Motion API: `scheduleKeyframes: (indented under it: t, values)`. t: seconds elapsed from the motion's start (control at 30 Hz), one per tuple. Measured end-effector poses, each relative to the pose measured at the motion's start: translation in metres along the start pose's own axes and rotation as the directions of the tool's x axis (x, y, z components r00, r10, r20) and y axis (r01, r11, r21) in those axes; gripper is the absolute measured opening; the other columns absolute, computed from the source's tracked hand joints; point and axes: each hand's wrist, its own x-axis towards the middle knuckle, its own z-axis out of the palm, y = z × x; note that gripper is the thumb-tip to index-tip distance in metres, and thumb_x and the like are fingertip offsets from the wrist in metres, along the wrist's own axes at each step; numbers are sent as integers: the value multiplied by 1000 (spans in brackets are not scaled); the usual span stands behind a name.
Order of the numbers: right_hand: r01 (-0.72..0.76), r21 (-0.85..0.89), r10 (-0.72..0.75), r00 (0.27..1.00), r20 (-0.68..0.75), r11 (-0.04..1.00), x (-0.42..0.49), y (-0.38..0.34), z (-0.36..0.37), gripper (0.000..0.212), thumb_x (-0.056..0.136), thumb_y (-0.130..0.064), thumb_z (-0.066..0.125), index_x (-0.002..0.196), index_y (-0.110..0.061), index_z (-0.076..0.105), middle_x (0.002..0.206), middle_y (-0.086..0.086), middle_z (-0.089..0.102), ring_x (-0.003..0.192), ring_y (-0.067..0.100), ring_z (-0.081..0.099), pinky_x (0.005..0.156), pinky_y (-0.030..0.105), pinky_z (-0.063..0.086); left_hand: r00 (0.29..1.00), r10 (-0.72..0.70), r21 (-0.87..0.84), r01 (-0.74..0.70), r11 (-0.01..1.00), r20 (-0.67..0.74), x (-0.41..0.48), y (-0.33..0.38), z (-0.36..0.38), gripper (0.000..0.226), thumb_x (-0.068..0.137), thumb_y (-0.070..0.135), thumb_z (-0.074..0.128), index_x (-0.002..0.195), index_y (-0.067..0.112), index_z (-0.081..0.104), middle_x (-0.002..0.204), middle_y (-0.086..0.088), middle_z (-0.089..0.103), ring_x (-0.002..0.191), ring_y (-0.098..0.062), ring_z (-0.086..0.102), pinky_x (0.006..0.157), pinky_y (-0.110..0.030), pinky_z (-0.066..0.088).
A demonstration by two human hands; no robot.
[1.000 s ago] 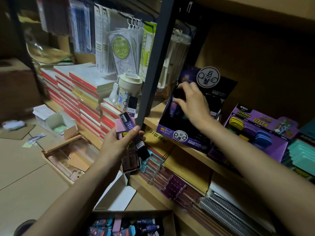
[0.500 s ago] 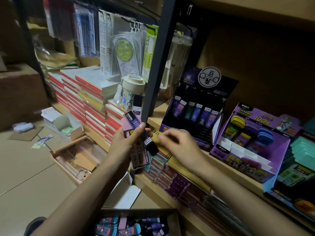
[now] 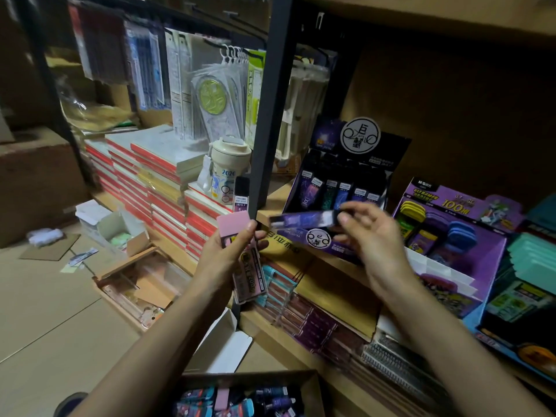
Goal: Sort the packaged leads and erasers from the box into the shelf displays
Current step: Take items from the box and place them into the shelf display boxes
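My left hand grips a small bundle of pink packs, erasers or leads, held upright in front of the shelf post. My right hand pinches one purple lead case by its right end and holds it level between the two hands. Just behind it on the shelf stands the dark purple lead display, with a row of lead cases upright in its slots. The cardboard box at the bottom edge holds several more blue, pink and purple packs.
A purple eraser display stands to the right on the same wooden shelf. A black shelf post rises behind my left hand. Stacked notebooks and a cup sit left. Open boxes lie on the floor.
My right hand came back from the lead display, reached to the bundle in my left hand and drew one purple lead case out of it. The left hand stayed put.
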Motion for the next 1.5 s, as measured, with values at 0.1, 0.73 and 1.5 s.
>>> scheduleKeyframes:
  t: [0.1, 0.73, 1.5]
  values:
    - [155, -178, -176, 978, -109, 972, 27, -24, -22, 16, 89, 0, 56, 100, -12, 55, 96, 4, 61, 75, 12, 61, 63, 20, 53, 1000, -10, 13, 10, 1000, -9, 1, -1, 0, 41, 85, 31, 59, 119, 8, 57, 97, -4, 74, 89, -16, 71, 81, -33, 56]
    - [432, -732, -366, 893, 263, 527, 105, -44, 15, 22, 87, -10, 64, 108, -12, 66, 106, 4, 66, 97, 10, 55, 86, 19, 39, 999, 32, -8, -32, 999, -14, 7, -6, -10, 41, 78, 37, 62, 112, 16, 59, 92, -2, 74, 87, -15, 71, 70, -28, 56]
    - [519, -854, -437, 774, 458, 25, 110, -17, 16, 34, 89, -15, 60, 122, -5, 60, 111, 13, 52, 105, 30, 45, 92, 40, 37, 999, 11, -73, -8, 997, 43, 4, -4, -5, 29, 91, 25, 55, 115, 9, 57, 96, -8, 73, 83, -16, 70, 67, -29, 57]
